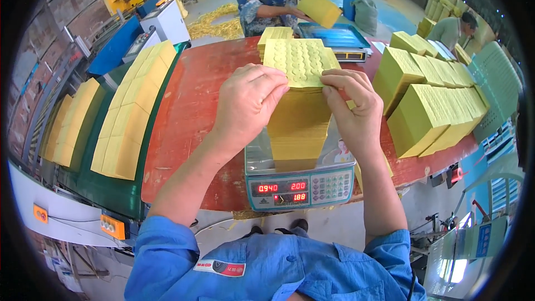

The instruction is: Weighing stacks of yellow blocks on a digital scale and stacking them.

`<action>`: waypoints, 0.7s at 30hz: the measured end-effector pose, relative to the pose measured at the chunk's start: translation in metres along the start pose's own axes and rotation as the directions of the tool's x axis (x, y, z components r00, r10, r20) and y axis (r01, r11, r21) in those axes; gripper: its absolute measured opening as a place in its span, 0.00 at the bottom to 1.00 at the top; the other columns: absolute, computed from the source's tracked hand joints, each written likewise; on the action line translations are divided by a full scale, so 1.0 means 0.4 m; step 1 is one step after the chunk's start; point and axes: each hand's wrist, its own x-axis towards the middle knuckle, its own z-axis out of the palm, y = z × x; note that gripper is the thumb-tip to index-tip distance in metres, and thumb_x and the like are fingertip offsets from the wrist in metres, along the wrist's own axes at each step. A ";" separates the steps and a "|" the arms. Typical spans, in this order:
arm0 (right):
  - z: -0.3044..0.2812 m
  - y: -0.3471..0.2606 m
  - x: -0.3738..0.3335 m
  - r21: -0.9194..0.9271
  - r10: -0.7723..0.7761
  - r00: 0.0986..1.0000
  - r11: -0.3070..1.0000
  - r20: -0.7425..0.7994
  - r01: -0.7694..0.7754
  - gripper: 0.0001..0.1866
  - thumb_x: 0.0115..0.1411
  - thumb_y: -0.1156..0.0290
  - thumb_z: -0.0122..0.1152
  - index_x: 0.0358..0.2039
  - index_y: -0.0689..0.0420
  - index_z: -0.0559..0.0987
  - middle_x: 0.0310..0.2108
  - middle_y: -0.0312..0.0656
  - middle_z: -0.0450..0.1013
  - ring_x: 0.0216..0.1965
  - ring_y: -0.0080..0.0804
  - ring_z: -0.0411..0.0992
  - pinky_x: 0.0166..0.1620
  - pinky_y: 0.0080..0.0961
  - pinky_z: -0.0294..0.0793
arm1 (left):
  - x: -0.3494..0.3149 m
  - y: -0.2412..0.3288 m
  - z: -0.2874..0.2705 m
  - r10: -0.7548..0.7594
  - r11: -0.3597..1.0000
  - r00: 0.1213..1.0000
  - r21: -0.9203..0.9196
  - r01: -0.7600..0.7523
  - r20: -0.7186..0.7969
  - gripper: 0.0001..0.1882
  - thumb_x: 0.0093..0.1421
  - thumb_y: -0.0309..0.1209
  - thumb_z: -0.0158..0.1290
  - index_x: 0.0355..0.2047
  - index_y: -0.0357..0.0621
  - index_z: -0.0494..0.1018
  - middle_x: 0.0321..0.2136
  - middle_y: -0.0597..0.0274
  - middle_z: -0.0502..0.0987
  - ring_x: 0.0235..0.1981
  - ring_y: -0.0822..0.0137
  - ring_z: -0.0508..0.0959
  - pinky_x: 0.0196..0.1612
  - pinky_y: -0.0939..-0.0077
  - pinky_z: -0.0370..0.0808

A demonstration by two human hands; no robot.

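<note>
A tall stack of yellow paper (298, 120) stands on a digital scale (329, 187) with a lit red display. Its top sheet (298, 58) carries rows of round punched or embossed marks. At the near left corner of that sheet, my left hand (251, 97) pinches the edge between thumb and fingers. My right hand (354, 100) grips the near right corner the same way. Both forearms reach in from below in rolled blue sleeves. How many sheets are between my fingers is hidden.
Yellow paper blocks (429, 100) are piled on the red table (184, 117) at right. More blocks (134, 111) line a green conveyor (83, 181) at left. Across the table, a person (273, 0) holds a yellow stack (319, 9) beside a second scale (340, 39).
</note>
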 end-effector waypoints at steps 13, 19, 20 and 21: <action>-0.015 -0.020 0.006 0.017 -0.047 0.994 0.999 -0.101 0.048 0.05 0.55 0.81 0.65 0.33 0.60 0.83 0.35 0.39 0.80 0.45 0.36 0.75 0.49 0.31 0.74 | 0.014 0.033 -0.034 0.143 0.989 0.989 0.040 -0.142 -0.030 0.13 0.51 0.21 0.65 0.38 0.38 0.78 0.39 0.57 0.81 0.41 0.56 0.79 0.42 0.67 0.76; -0.048 -0.053 -0.034 -0.039 -0.126 0.990 0.992 -0.058 0.124 0.07 0.54 0.83 0.65 0.34 0.61 0.82 0.38 0.42 0.80 0.46 0.39 0.75 0.50 0.31 0.74 | -0.007 0.059 -0.067 0.250 0.955 0.968 0.157 -0.251 0.025 0.16 0.48 0.22 0.66 0.39 0.39 0.79 0.40 0.60 0.81 0.38 0.58 0.78 0.40 0.68 0.75; -0.049 -0.053 -0.052 -0.040 -0.122 0.991 0.992 -0.057 0.120 0.07 0.54 0.83 0.65 0.34 0.61 0.82 0.38 0.42 0.80 0.46 0.39 0.75 0.50 0.31 0.74 | -0.019 0.066 -0.072 0.284 0.937 0.958 0.197 -0.288 0.045 0.17 0.47 0.22 0.66 0.39 0.39 0.79 0.40 0.60 0.81 0.37 0.59 0.78 0.38 0.69 0.75; -0.048 -0.052 -0.074 0.023 -0.057 0.995 0.998 -0.081 0.059 0.07 0.58 0.79 0.62 0.39 0.62 0.81 0.41 0.43 0.79 0.46 0.38 0.75 0.50 0.31 0.74 | -0.035 0.074 -0.074 0.283 0.938 0.958 0.193 -0.286 0.047 0.17 0.47 0.22 0.66 0.39 0.39 0.79 0.40 0.60 0.81 0.37 0.59 0.78 0.38 0.69 0.75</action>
